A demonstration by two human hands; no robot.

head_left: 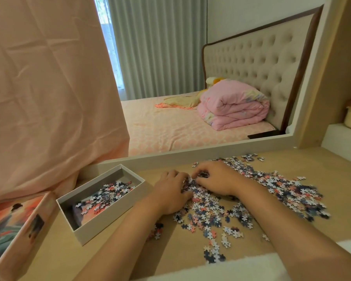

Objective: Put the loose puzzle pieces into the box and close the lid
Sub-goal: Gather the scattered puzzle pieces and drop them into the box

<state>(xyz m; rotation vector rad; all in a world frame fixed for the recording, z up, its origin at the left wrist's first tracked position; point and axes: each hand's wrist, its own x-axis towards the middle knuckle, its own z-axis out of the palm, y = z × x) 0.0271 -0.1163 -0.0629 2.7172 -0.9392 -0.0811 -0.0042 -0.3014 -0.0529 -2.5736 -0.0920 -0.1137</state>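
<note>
A wide scatter of loose puzzle pieces (282, 189) in blue, white and pink lies on the wooden table (322, 165). An open white box (109, 216) stands at the left with several pieces inside. Its printed lid (12, 226) lies at the far left, picture side up. My left hand (170, 193) and my right hand (217, 179) meet over the pile's left part. Their fingers are curled around a clump of pieces between them. The pieces under my palms are hidden.
A large mirror (190, 78) stands behind the table and shows a bed with a folded pink quilt. A peach cloth (49, 98) hangs over the back left, down to the lid. A white raised ledge (344, 138) sits at the right.
</note>
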